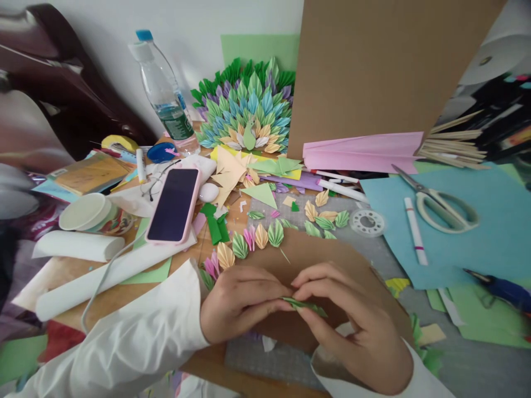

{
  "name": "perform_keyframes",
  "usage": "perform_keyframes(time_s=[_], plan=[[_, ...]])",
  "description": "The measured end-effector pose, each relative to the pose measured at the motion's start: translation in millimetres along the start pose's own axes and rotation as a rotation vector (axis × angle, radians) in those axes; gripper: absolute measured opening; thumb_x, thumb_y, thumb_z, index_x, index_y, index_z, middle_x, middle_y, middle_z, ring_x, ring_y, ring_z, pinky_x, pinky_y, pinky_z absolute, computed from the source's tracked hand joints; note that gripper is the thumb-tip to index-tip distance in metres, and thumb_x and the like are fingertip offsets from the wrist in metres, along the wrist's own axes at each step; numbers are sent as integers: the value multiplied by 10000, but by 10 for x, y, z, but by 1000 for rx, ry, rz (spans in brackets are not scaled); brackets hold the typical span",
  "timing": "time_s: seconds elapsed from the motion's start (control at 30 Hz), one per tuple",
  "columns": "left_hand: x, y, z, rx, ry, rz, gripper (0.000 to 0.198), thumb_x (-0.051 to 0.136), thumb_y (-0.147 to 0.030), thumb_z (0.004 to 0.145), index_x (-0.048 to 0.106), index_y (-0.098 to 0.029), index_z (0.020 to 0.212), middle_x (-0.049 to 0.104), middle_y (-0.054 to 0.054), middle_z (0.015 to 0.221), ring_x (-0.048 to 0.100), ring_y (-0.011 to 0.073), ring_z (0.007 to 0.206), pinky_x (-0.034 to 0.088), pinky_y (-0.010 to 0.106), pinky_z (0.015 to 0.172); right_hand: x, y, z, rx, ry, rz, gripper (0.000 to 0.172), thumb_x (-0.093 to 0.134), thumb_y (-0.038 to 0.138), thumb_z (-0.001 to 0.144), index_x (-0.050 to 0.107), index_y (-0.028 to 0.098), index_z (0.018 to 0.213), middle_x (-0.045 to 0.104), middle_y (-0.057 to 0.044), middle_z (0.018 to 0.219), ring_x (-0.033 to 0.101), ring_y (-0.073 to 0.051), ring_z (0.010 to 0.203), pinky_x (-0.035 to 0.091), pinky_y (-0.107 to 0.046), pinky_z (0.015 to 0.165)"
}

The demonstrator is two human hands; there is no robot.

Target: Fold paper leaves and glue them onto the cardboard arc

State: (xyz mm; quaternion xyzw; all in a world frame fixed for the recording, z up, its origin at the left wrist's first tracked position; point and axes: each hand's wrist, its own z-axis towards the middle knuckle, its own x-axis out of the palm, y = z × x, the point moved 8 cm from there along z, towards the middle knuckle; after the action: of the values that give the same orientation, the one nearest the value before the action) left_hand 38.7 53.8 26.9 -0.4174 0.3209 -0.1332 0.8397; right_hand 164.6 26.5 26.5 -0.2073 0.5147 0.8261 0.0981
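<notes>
My left hand (244, 301) and my right hand (352, 320) meet over a brown cardboard piece (315, 254). Between their fingertips they pinch a green folded paper leaf (305, 305), partly covered by the fingers. Along the cardboard's upper left edge runs a row of pleated paper leaves in green, pink and cream, among them a green leaf (276, 234) and a cream leaf (226, 255). A thin green strip (285, 255) lies just below that green leaf. Part of the row is hidden behind my left hand.
A pink phone (173, 204), a paper cup (93, 213) and bottles (166, 99) stand left. Scissors (440, 204), a white marker (415, 232) and a blue-handled tool (504, 290) lie right. Behind are a paper peacock (249, 135) and upright cardboard (373, 72). Paper scraps are scattered around.
</notes>
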Motion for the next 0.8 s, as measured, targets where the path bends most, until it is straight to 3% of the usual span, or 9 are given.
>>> perform_keyframes(time_s=[0.27, 0.4, 0.57, 0.7, 0.8], plan=[[24, 5, -34, 26, -1, 30, 141, 619, -137, 879, 704, -88, 981, 740, 125, 838, 713, 179, 755, 574, 228, 710, 51, -36, -9, 17, 64, -73, 123, 541, 92, 864, 601, 198, 875, 648, -57, 938, 630, -160, 877, 524, -258, 732], [3, 26, -33, -9, -24, -11, 137, 641, -147, 867, 713, -90, 970, 736, 123, 829, 707, 171, 743, 566, 217, 693, 54, 0, -28, -48, 4, -180, 138, 515, 71, 876, 589, 187, 886, 647, -63, 918, 603, -177, 874, 510, -292, 740], [-3, 236, -28, -302, -34, -196, 208, 764, -242, 767, 747, -88, 904, 744, 107, 776, 672, 166, 681, 523, 220, 620, -63, 177, -83, -213, -206, -465, 163, 535, 43, 862, 609, 183, 901, 663, -77, 930, 584, -203, 910, 494, -335, 801], [229, 424, -130, -600, 67, -606, 219, 781, -278, 725, 747, -73, 793, 717, 92, 707, 637, 152, 617, 493, 226, 545, -99, 252, -184, -313, -289, -614, 147, 590, 105, 868, 641, 207, 961, 690, -69, 895, 632, -218, 852, 528, -383, 792], [334, 432, -162, -678, 67, -833, 186, 796, -249, 696, 738, -83, 757, 722, 87, 718, 652, 158, 646, 526, 253, 599, -68, 256, -306, -423, -302, -697, 135, 627, 173, 865, 683, 227, 976, 722, -53, 847, 651, -218, 788, 560, -385, 759]])
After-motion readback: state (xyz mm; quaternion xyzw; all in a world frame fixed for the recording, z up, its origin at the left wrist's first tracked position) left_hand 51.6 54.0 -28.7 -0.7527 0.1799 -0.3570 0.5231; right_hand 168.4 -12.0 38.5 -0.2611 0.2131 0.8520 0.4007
